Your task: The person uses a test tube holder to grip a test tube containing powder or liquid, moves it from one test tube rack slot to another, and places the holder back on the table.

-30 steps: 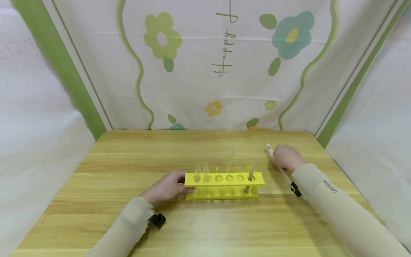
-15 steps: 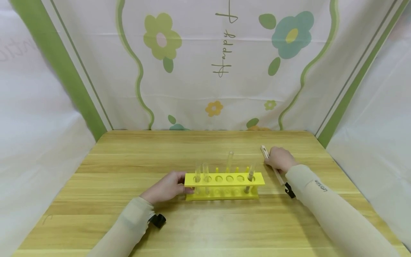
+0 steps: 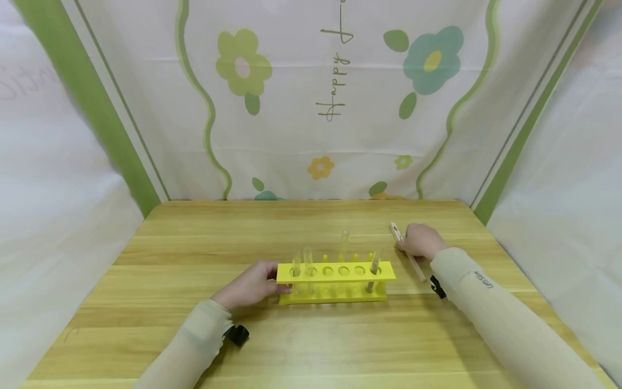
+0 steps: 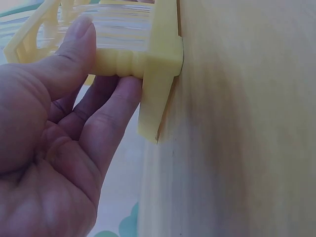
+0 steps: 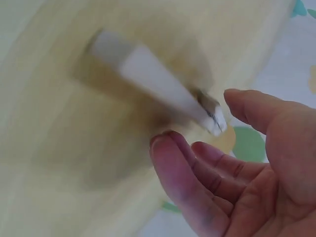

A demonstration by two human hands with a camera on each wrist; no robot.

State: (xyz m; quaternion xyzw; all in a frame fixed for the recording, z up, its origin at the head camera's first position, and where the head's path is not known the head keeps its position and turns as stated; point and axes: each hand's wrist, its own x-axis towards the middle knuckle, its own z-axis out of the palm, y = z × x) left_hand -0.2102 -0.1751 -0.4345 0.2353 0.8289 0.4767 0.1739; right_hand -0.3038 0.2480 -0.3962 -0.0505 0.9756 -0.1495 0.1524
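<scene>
In the head view a yellow test tube rack (image 3: 318,279) stands mid-table. My left hand (image 3: 250,283) grips its left end; the left wrist view shows thumb and fingers around the end post (image 4: 118,62). Two clear test tubes (image 3: 308,259) stand at the rack's left, and one with dark contents (image 3: 374,266) at its right. Another tube (image 3: 344,240) sits upturned on a back peg. Right of the rack, my right hand (image 3: 421,240) is over a pale wooden test tube holder (image 3: 395,231). In the right wrist view, its fingers are spread apart from the blurred holder (image 5: 153,74).
Several yellow pegs (image 3: 356,257) line the rack's rear. The wooden table (image 3: 311,346) extends around everything, with a flowered cloth (image 3: 291,124) hanging behind its far edge and white cloth at both sides.
My right hand has moved a little left with the test tube holder, and its fingers now stand apart from it. The left hand and rack stay put; the head view shifts slightly.
</scene>
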